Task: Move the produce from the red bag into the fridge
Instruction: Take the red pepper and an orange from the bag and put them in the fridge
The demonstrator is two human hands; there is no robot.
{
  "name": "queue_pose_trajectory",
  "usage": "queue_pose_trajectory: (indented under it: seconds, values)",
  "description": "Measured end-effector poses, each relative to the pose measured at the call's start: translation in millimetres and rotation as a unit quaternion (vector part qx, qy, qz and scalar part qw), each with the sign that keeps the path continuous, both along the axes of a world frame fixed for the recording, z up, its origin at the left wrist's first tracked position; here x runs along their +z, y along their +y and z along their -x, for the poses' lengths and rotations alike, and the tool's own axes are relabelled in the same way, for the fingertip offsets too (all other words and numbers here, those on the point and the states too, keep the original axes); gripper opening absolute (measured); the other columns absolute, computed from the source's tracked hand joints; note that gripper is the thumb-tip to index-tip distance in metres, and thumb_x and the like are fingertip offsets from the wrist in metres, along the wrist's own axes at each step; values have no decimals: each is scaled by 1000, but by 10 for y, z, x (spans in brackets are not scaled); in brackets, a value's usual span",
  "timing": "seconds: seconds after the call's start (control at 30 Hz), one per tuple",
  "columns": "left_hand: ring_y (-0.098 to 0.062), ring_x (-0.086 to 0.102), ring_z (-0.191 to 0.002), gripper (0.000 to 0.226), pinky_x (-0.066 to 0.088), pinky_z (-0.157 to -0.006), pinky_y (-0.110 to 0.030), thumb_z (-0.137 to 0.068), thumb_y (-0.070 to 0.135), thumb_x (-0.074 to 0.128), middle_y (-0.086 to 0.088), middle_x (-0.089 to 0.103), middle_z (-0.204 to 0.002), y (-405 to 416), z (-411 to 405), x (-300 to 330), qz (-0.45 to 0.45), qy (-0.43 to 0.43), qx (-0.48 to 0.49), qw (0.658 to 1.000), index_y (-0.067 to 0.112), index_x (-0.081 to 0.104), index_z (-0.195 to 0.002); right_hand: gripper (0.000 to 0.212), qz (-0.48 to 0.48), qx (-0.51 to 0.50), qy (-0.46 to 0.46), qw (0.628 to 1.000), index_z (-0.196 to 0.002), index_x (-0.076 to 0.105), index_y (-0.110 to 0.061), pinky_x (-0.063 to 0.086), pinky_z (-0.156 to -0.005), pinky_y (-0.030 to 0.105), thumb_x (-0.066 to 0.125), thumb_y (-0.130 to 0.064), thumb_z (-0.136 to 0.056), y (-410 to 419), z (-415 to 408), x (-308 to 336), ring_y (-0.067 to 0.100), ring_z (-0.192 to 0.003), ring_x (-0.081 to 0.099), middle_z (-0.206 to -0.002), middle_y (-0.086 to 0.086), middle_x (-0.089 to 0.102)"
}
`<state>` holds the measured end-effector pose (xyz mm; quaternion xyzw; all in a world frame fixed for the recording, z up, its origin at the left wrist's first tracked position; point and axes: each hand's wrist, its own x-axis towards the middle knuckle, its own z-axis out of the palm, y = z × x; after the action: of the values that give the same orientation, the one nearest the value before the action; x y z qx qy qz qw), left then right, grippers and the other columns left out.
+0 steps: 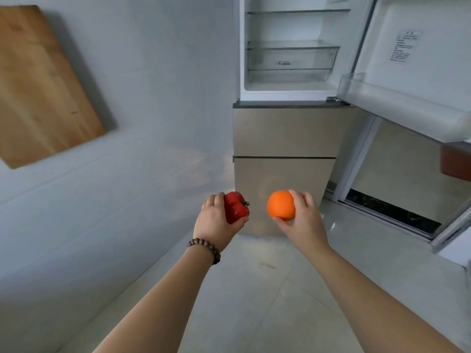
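Two items are being carried below the open fridge (pixel 290 72): red pepper (pixel 235 207) gripped by left hand (pixel 216 220), orange (pixel 281 205) by right hand (pixel 304 217). Both prob. light, firm, smooth; being cupped round the sides.

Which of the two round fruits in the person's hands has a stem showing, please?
The glossy red apple-like fruit in the left hand; the smooth orange shows none.
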<state>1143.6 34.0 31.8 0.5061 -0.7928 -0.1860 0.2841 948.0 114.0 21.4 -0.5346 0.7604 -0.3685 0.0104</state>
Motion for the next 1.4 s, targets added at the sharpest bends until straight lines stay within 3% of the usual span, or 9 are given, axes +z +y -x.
queue_pose_trajectory:
  seconds: [0.4,0.77,0.9,1.0,1.1,1.27,1.4]
  values:
    - [-18,47,-111,72,45,-81,-29,-71,56,68,1,47,-120,-1923,1323,35,13,20,-63,998,17,40,-126,75,17,-70,21,997,-134,42,-13,45,-86,36,76,-34,-71,-1627,1202,-24,29,-116,46,-131,10,43]
    - [-19,49,-113,82,48,-88,-32,-71,56,69,0,45,-128,-3773,2404,751,54,75,-104,990,21,34,-135,74,84,-117,54,988,-132,42,-13,45,-87,38,77,-32,-70,-3374,2221,713,31,-117,46,-133,10,45]
    - [-12,47,-109,82,40,-85,-20,-70,52,72,4,44,-130,-4206,2807,1037,67,156,-128,977,26,33,-138,73,99,-118,52,987,-132,41,-15,44,-86,33,76,-33,-71,-3819,2578,929,28,-118,47,-133,8,47]
    - [-7,47,-101,77,34,-76,-2,-67,47,77,6,43,-124,-4523,3143,1240,74,219,-149,961,28,40,-132,72,108,-103,60,987,-132,40,-17,42,-81,29,76,-33,-72,-4125,2853,1042,28,-113,51,-130,7,48]
    - [-5,47,-97,74,36,-70,5,-63,44,81,6,41,-120,-4851,3514,1411,83,260,-156,949,27,45,-126,74,114,-102,72,986,-133,38,-17,42,-80,27,76,-35,-72,-4398,3161,1135,27,-112,52,-134,7,45]
    - [-11,53,-104,72,44,-85,-21,-61,50,81,8,53,-115,-5395,4207,1723,94,267,-162,945,28,51,-123,75,122,-109,75,984,-134,37,-18,42,-84,29,76,-35,-73,-4778,3717,1317,28,-115,50,-137,8,42]
    - [-11,54,-104,74,49,-85,-25,-61,48,82,5,56,-119,-5754,4766,2011,84,296,-173,936,27,51,-124,77,120,-121,52,984,-136,35,-20,47,-91,38,76,-36,-73,-4995,4043,1437,27,-118,49,-139,6,40]
